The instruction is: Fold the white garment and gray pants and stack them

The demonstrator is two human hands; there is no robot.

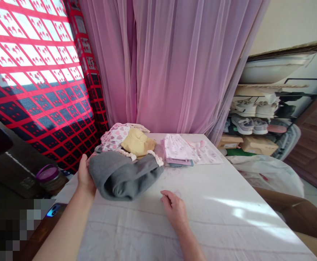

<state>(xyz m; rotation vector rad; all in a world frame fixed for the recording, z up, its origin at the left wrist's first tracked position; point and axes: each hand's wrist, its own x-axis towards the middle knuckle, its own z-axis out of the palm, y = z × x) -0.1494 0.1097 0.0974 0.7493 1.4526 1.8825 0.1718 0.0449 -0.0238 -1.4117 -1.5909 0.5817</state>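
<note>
My left hand is closed on the left edge of a grey garment, with most of its fingers hidden behind the cloth. The garment is bunched, its near edge hanging in a loose fold, and cream ruffled trim shows on its far side. Behind it are a yellow cloth and a white cloth with pink hearts, heaped together. My right hand is low over the table, right of the grey garment and apart from it. Its fingers are curled in, with nothing visible in them.
Folded pale pink printed clothes are stacked toward the table's far edge, beside a flat printed garment. A white cloth covers the table. Pink curtains hang behind. At right are a shoe rack and a cardboard box.
</note>
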